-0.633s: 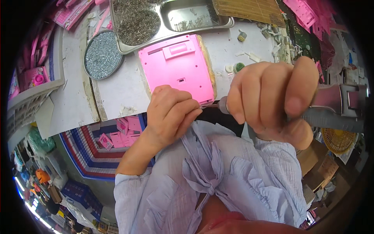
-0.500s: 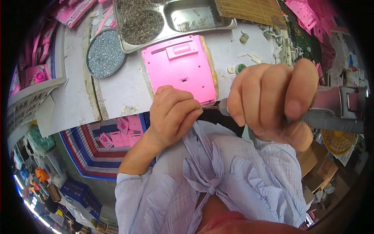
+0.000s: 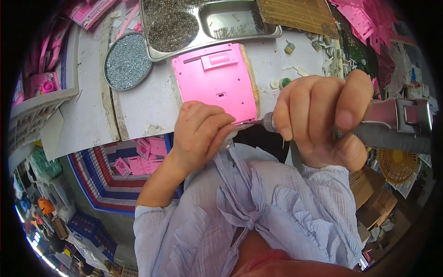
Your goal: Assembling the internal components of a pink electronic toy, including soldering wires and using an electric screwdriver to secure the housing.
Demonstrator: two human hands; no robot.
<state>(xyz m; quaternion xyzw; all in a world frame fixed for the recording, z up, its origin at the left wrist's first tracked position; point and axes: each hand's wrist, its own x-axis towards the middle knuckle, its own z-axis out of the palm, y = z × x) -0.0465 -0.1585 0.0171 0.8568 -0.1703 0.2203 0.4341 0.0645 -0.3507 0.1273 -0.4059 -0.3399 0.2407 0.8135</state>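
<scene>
A pink plastic casing lies flat on the worktable, with a raised rectangular part near its far edge and a small slot in the middle. My left hand is at its near left corner, thumb and fingertips pinched together; whatever they hold is hidden. My right hand wraps round a grey and pink power screwdriver, held level and pointing left. Its thin bit reaches the casing's near edge, close to my left fingertips. The exact contact at the bit's tip is too small to make out.
Beyond the casing stands a metal tray of small springs, partly under brown cardboard. A round dish of small screws sits left. Small motors and white pieces lie right. Below the table edge, a striped basket holds pink parts.
The screwdriver bit has moved slightly up, from my left fingertips to the casing's near edge. My left hand has shifted a little left. The whole view has shifted slightly.
</scene>
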